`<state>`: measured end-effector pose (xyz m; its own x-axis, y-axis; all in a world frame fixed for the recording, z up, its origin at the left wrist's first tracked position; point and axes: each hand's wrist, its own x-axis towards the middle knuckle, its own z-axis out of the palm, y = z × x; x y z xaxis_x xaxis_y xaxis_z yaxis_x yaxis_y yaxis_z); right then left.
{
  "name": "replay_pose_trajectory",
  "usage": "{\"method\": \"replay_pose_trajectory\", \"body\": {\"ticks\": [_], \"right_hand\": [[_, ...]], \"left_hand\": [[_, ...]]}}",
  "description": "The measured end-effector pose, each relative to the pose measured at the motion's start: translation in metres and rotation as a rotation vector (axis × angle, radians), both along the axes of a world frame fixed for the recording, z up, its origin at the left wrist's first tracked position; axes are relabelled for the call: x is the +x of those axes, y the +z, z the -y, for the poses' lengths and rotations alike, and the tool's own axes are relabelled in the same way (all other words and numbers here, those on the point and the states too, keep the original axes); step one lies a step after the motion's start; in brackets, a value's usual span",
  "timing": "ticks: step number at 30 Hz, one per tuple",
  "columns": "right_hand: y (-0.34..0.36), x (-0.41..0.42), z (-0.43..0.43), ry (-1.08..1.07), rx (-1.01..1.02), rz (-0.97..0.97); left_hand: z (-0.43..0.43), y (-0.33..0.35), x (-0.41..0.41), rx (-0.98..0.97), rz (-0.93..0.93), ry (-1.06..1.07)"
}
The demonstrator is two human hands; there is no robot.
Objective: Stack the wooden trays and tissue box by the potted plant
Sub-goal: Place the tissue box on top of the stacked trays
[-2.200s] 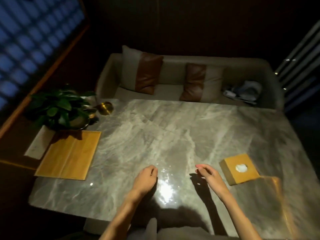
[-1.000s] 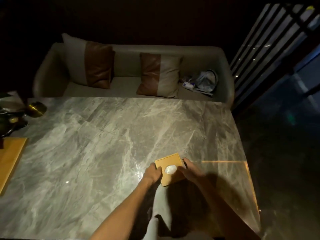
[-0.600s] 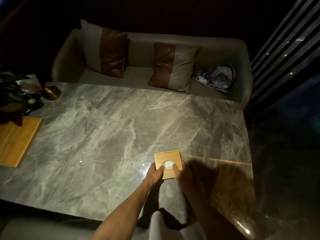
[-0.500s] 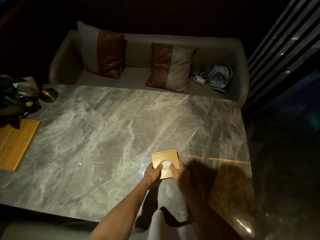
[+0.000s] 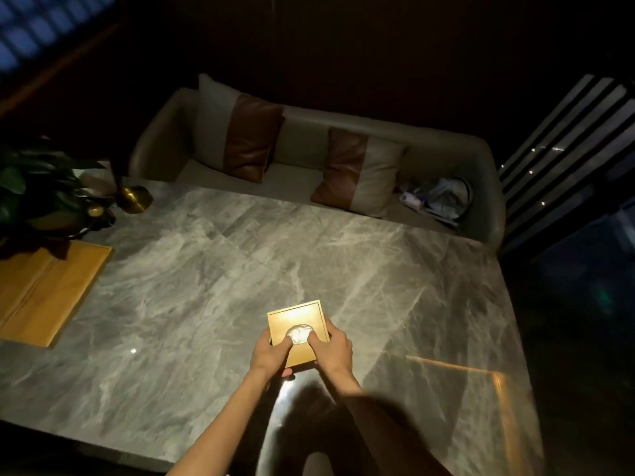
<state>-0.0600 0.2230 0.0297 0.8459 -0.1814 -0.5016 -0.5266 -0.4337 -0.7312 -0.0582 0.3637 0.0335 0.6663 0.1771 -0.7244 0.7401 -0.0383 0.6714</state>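
A square wooden tissue box (image 5: pixel 296 319) with a white tissue in its round top hole is near the front middle of the marble table (image 5: pixel 240 269). My left hand (image 5: pixel 269 352) grips its left side and my right hand (image 5: pixel 332 350) grips its right side, thumbs on the top by the hole. Whether the box is off the table I cannot tell. A flat wooden tray (image 5: pixel 48 293) lies at the table's left edge. The potted plant (image 5: pixel 37 194) stands just behind the tray, its leaves overhanging the tray's far end.
A brass lamp base (image 5: pixel 134 199) stands beside the plant at the back left. A grey sofa (image 5: pixel 446 156) with two cushions and a bag runs along the table's far side. The room is dark, with a slatted screen at the right.
Both hands went from resting open on the table to gripping the tissue box. The box has shifted leftward along the table, and the view has swung back toward the plant and tray.
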Motion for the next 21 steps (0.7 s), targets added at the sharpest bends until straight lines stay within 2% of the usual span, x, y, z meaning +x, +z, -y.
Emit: {"method": "replay_pose_trajectory", "body": {"ticks": [3,8,11,16,18,21], "right_hand": [[0.006,0.017,-0.078,0.045,0.046,0.079],[0.005,0.033,-0.24,0.206,0.045,0.065],[0.0,0.03,-0.35,0.418,0.048,0.059],[-0.004,0.026,-0.522,0.742,0.084,-0.033],[-0.007,0.024,-0.58,0.834,0.091,-0.062],[-0.013,0.024,-0.651,0.911,0.015,-0.101]], "left_hand": [[-0.073,0.007,0.006,0.01,0.024,0.051],[-0.237,0.004,-0.002,0.054,0.05,0.198],[-0.342,0.002,-0.033,0.085,0.009,0.374],[-0.492,-0.012,-0.079,0.157,0.047,0.624],[-0.539,-0.019,-0.089,0.105,-0.008,0.758],[-0.594,-0.025,-0.097,-0.08,-0.104,0.918]]}}
